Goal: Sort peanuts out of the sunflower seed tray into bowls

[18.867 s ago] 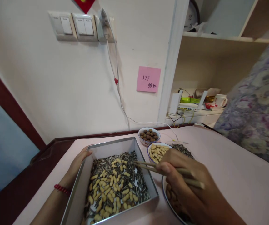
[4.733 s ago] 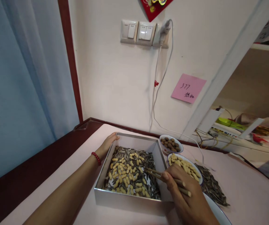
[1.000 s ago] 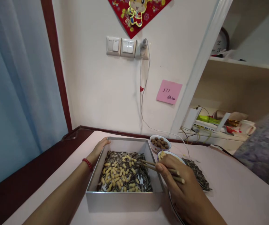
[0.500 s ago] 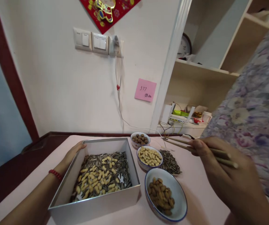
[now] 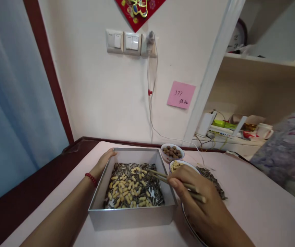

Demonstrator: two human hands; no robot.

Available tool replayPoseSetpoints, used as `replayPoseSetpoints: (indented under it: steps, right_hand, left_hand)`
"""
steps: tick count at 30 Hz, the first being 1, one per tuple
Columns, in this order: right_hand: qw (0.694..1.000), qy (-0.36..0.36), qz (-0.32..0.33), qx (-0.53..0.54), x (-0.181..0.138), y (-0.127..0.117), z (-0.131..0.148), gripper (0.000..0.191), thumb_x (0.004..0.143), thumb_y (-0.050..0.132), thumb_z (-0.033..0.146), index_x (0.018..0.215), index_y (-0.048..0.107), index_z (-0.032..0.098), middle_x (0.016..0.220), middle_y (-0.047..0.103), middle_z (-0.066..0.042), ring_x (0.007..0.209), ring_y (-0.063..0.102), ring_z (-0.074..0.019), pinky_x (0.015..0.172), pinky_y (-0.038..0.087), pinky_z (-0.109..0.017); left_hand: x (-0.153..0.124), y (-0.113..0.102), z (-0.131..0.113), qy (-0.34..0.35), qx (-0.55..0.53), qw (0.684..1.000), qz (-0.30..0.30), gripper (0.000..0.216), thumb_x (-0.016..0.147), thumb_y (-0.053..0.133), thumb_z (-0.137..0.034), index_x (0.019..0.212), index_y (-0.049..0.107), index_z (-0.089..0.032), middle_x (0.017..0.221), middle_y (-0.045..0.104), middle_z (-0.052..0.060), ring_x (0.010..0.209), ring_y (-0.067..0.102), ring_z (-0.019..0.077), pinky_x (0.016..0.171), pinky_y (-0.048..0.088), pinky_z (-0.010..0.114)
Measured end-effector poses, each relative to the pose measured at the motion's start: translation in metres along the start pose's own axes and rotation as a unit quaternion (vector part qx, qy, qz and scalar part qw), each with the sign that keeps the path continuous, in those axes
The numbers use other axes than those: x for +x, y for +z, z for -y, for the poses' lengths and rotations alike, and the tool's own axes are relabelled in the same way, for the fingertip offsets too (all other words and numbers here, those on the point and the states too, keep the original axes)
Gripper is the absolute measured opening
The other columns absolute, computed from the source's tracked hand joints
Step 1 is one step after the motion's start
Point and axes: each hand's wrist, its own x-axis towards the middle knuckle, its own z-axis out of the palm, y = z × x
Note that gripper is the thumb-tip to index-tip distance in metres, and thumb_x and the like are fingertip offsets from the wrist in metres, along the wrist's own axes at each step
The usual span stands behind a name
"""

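Chopsticks (image 5: 160, 175) clamped in right hand (image 5: 201, 206), tips low over grey box (image 5: 132, 216) of peanuts (image 5: 126, 192) and sunflower seeds (image 5: 121, 168). Left hand (image 5: 105, 162) curls over the box's far left corner. Peanut bowl (image 5: 176, 165) sits just right of the box, brown-nut bowl (image 5: 172, 151) behind it. Loose seed pile (image 5: 214, 178) lies on pink table (image 5: 252, 206).

The pink table (image 5: 240, 212) carries a grey box (image 5: 132, 216) near its front edge. Right of the box stand a bowl of brown nuts (image 5: 172, 151), a bowl of peanuts (image 5: 176, 165) and a plate (image 5: 184, 215). A heap of sunflower seeds (image 5: 212, 178) lies beside them.
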Motion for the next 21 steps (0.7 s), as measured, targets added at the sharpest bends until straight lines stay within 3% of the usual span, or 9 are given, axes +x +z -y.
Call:
replayPoseSetpoints:
  steps: [4,8,21]
  right_hand:
    - [0.995,0.068,0.069,-0.016,0.005,0.022,-0.012,0.034,0.106,0.040,0.041,0.088,0.062,0.023,0.090,0.060,-0.002,0.084,0.058,-0.0174,0.078,0.042,-0.034]
    - [0.992,0.084,0.091,-0.026,0.008,0.033,-0.024,0.033,0.106,0.040,0.040,0.090,0.063,0.022,0.093,0.061,-0.004,0.087,0.058,-0.0196,0.080,0.041,-0.036]
    - [0.997,0.049,0.038,-0.048,0.009,0.031,-0.020,0.039,0.106,0.038,0.040,0.075,0.051,0.021,0.077,0.055,-0.002,0.070,0.052,-0.0163,0.067,0.040,-0.030]
  left_hand:
    - [-0.004,0.005,-0.003,0.001,-0.008,1.000,0.002,0.032,0.068,0.073,-0.041,0.089,0.065,-0.018,0.080,0.069,0.001,0.073,0.063,0.0221,0.067,0.049,0.030]
    - [-0.007,0.009,-0.007,0.000,-0.012,1.000,0.000,0.035,0.066,0.073,-0.041,0.091,0.066,-0.017,0.081,0.071,0.002,0.077,0.064,0.0237,0.070,0.050,0.031]
    - [-0.008,0.010,-0.008,-0.009,-0.013,1.000,0.000,0.035,0.067,0.073,-0.040,0.093,0.066,-0.018,0.084,0.071,0.002,0.078,0.065,0.0238,0.071,0.049,0.031]
